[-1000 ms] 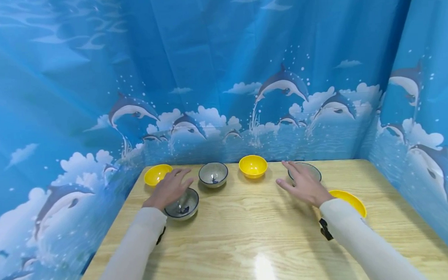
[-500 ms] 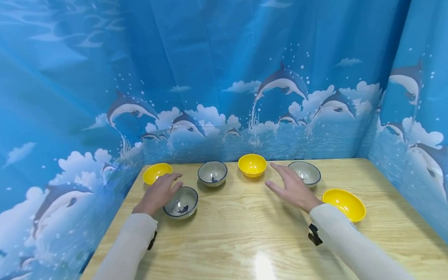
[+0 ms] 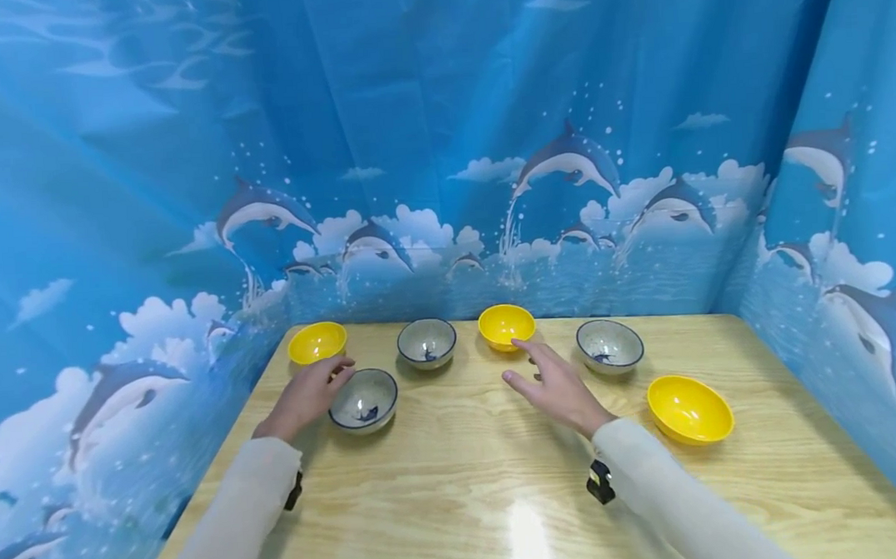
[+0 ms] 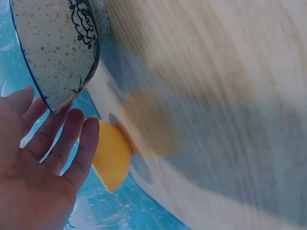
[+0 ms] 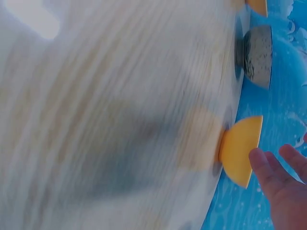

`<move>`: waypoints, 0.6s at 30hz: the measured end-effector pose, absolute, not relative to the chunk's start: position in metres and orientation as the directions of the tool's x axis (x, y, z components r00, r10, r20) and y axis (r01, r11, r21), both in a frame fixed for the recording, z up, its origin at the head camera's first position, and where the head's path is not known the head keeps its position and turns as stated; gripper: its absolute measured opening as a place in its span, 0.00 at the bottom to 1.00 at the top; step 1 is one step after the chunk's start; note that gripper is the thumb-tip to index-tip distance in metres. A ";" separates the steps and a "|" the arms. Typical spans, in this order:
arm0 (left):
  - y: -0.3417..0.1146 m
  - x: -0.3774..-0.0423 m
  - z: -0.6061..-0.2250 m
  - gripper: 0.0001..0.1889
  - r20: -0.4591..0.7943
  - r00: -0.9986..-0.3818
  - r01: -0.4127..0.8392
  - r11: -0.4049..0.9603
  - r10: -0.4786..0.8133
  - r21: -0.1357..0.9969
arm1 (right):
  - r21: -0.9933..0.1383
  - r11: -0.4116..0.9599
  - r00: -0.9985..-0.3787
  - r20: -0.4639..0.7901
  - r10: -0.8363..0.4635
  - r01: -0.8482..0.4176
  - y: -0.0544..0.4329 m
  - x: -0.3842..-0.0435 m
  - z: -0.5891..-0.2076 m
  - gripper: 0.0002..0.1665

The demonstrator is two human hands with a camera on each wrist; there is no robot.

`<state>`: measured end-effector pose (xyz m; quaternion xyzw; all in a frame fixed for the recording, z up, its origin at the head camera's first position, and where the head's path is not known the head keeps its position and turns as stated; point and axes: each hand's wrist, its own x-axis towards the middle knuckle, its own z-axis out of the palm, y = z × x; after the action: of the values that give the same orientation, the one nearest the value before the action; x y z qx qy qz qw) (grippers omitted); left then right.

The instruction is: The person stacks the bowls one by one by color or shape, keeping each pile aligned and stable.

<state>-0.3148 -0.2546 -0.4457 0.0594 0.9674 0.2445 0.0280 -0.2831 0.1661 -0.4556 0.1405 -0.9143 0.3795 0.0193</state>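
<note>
My left hand (image 3: 303, 398) is at the left side of a grey speckled bowl (image 3: 365, 400) with a dark blue rim and a blue motif inside. In the left wrist view its fingers (image 4: 60, 143) are relaxed and spread, right at that bowl's rim; a yellow bowl (image 4: 112, 155) shows beyond them. My right hand (image 3: 561, 391) is held over the table with fingers extended and nothing in its grasp. Its fingertips overlap the near edge of the middle yellow bowl (image 3: 506, 327) in the head view. All the bowls stand upright.
Along the back edge of the wooden table (image 3: 457, 479) are another yellow bowl (image 3: 317, 342) at left, a grey bowl (image 3: 427, 343) and, farther right, another grey bowl (image 3: 609, 346). A yellow bowl (image 3: 690, 411) sits at right. A blue dolphin-print curtain (image 3: 442, 146) hangs behind.
My right hand has moved left, away from the right-hand grey bowl and towards the middle yellow one. My left hand has drawn back and left, from above the grey bowl to its left rim.
</note>
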 end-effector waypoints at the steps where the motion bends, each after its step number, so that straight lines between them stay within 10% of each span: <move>1: -0.256 -0.314 -0.446 0.22 -0.031 -0.992 0.092 0.867 0.122 0.489 | -0.700 0.661 -0.960 0.142 -0.242 -0.270 0.163 -0.283 -0.456 0.44; 18: -0.268 -0.303 -0.463 0.23 -0.114 -0.991 -0.023 0.724 0.076 0.690 | -0.836 0.493 -0.963 0.147 -0.225 -0.242 0.122 -0.272 -0.471 0.38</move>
<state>-0.3034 -0.2680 -0.4627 0.0144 0.9260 0.3713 0.0671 -0.2717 0.1224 -0.4714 0.1351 -0.8639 0.4850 0.0091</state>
